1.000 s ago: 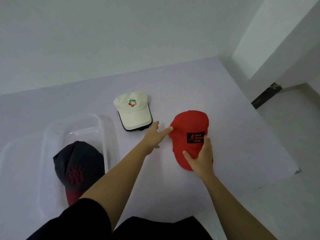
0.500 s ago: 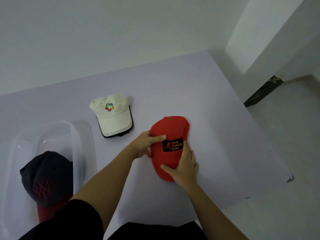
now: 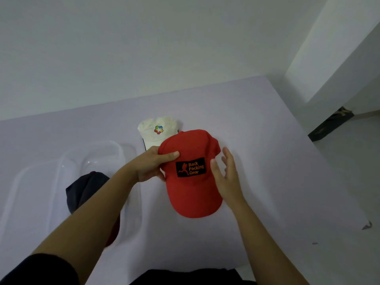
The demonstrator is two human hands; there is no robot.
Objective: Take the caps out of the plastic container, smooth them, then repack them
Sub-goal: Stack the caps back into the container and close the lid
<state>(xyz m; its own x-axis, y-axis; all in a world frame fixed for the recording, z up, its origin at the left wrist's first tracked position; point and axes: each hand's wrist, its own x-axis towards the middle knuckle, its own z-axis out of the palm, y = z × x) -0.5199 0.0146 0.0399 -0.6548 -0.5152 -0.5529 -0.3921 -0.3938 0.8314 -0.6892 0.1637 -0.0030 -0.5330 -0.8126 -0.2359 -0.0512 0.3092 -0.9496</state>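
Left hand now pinches the red cap by its crown, looks lifted; right hand has come off the top, fingers spread just right of the grip, so smoothing is probably done.

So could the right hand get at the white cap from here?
Probably, though not straight: the right hand is open, but the red cap, gripped by the left hand, lies between it and the white cap.
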